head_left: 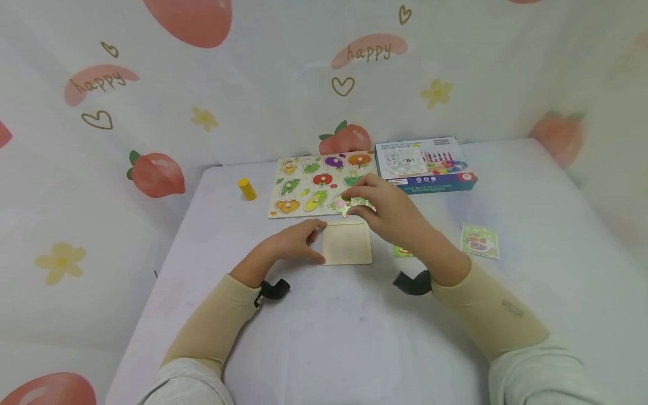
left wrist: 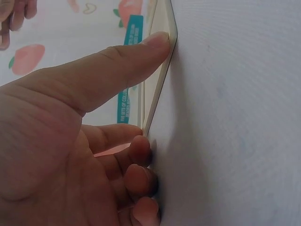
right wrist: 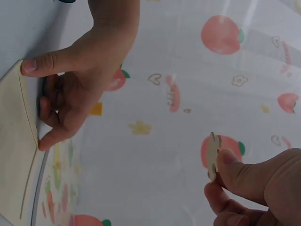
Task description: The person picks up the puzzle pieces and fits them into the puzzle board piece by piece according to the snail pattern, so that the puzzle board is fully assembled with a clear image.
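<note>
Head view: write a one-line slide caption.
Left hand touching the edge of a wooden tray, right hand pinching a thin piece.

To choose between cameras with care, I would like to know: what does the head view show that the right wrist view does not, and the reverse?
Only the head view: the boxed set, the square picture card, and the printed side of the pinched piece.
Only the right wrist view: the piece's plain, pale side.
Both: the left hand at the edge of the tray, the right hand pinching the piece, and the vegetable board, which the right wrist view catches only partly.
</note>
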`<state>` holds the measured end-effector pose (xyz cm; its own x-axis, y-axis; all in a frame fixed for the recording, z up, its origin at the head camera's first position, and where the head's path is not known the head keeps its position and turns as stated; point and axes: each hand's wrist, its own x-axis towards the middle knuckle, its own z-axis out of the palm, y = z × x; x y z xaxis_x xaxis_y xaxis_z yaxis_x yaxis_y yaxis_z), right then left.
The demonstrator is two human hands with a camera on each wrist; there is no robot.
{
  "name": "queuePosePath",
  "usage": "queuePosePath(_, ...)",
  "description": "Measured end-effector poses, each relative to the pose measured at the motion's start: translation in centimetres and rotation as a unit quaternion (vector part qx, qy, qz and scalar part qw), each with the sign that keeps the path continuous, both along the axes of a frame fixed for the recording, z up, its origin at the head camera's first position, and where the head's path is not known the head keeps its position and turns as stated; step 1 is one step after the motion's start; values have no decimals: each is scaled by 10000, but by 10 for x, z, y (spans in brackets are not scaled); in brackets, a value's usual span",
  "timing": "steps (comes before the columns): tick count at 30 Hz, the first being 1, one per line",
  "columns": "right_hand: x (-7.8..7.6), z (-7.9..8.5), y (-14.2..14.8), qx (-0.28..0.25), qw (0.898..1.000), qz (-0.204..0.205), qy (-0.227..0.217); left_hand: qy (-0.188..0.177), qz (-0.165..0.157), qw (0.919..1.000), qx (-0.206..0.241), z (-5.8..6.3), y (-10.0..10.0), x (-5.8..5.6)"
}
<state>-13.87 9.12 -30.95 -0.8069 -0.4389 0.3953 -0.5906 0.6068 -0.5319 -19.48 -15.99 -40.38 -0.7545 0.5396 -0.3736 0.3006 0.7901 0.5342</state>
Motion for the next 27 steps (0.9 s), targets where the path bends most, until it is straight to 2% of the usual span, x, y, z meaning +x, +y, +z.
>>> queuePosePath(5, -2, -10, -10, 81, 9999, 17, -139, 13, -45, 10000, 53, 1, 0, 0)
queuePosePath(14, -10, -30, -24, 367, 9958, -63, -834, 10, -25, 9999, 108, 1, 0, -1)
queuePosePath(27, -34, -63, -30, 120, 9793, 68, -2018, -6, -47, 9997, 242, -1, -1, -3)
